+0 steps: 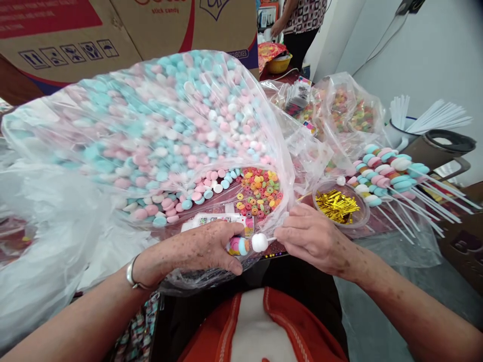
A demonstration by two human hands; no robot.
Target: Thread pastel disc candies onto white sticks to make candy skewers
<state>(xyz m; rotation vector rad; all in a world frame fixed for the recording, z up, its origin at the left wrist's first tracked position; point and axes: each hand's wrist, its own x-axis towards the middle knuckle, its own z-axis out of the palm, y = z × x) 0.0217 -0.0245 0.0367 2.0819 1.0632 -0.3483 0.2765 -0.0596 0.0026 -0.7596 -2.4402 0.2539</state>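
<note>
Close in front of me, my left hand (pixel 211 246) is curled around a short stack of candies (pixel 239 246), with a pale blue marshmallow and an orange ring showing at its end. Just right of that stack sits a round white marshmallow (pixel 259 242) on a thin white stick. The stick's other end is pinched in the fingers of my right hand (pixel 309 239). Whether the stick runs into the stack is hard to make out. A printed white packet (pixel 222 219) lies behind my left hand. Beyond it are loose fruit-coloured candy rings (pixel 260 188) and pastel marshmallows (pixel 169 206).
A large clear bag of pastel marshmallows (pixel 169 115) fills the left, before a cardboard box (pixel 151 30). On the right are a tub of gold ties (pixel 337 205), finished marshmallow skewers (pixel 388 173), a mug (pixel 433 148) and white sticks (pixel 441 116). A person (pixel 302 20) stands behind.
</note>
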